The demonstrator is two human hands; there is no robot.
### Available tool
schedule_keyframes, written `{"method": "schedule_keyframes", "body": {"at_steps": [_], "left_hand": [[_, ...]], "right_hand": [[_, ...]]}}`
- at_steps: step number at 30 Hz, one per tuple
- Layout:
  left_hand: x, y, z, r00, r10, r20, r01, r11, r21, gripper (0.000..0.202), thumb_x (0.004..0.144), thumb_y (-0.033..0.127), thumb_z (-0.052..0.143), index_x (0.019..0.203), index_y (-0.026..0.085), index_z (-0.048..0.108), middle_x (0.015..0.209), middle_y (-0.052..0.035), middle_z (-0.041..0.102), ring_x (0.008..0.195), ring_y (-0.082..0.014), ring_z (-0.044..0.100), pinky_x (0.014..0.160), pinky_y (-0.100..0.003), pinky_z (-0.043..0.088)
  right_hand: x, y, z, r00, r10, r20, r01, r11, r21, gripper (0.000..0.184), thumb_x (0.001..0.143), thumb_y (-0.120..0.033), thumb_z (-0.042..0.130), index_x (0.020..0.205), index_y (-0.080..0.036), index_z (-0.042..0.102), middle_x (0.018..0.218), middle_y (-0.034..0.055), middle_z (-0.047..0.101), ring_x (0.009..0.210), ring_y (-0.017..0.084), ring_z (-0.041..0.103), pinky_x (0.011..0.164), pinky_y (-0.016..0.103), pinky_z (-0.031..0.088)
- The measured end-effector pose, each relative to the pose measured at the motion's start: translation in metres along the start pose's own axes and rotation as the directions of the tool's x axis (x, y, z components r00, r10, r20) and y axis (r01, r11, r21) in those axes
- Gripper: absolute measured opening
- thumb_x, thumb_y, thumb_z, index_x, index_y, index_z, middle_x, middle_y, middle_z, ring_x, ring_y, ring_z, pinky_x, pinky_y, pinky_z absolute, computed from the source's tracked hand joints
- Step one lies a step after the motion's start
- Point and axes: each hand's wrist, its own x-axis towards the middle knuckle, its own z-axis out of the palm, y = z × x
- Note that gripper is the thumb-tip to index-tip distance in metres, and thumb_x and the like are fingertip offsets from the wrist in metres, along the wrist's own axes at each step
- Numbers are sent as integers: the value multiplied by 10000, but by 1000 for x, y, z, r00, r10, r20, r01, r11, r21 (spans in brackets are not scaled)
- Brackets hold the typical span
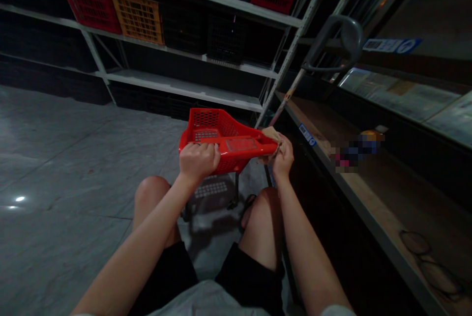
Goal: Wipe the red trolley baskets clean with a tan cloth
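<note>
A small red plastic shopping cart (241, 145) stands before my knees, its basket walls pierced with holes. My left hand (199, 158) is wrapped around the left part of the cart's handle. At the handle's right end, my right hand (283, 158) presses a crumpled tan cloth (272, 134) against the red plastic. Part of the cloth bulges out above and to the left of the fingers. Below the basket, dark legs and wheels rest on the grey floor.
Behind the cart, a metal rack (184, 89) holds coloured crates (138, 15). On the right runs a wooden shelf (354, 193) with eyeglasses (416, 243) and a blurred item on it. A grey-handled pole (295, 85) leans near the rack's corner.
</note>
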Motion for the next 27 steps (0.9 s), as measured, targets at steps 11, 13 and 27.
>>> {"method": "schedule_keyframes", "body": {"at_steps": [11,13,27], "left_hand": [[0,9,11,984,-38,-175,29,998,-56,455,986,271,412,673,158,724,653,-136,720,611,-255,668,608,-380,329],[0,9,10,985,-49,-167,36,996,-79,459,997,279,407,694,154,728,676,-141,727,634,-255,675,625,-381,345],[-1,20,13,991,1,-132,-13,996,-92,492,1055,295,325,772,141,698,704,-165,702,677,-284,662,664,-403,392]], "right_hand": [[9,-11,11,1000,22,13,-19,987,-163,397,867,-283,469,1125,-187,756,1233,105,757,1221,257,673,1130,481,494],[-32,-30,21,983,-149,-106,118,961,-249,450,916,-253,419,1257,-191,707,1352,118,696,1396,260,556,1215,520,410],[-26,-109,53,895,-123,429,311,861,-402,407,904,-169,462,1192,-206,747,1289,91,748,1260,264,641,1146,450,454]]}}
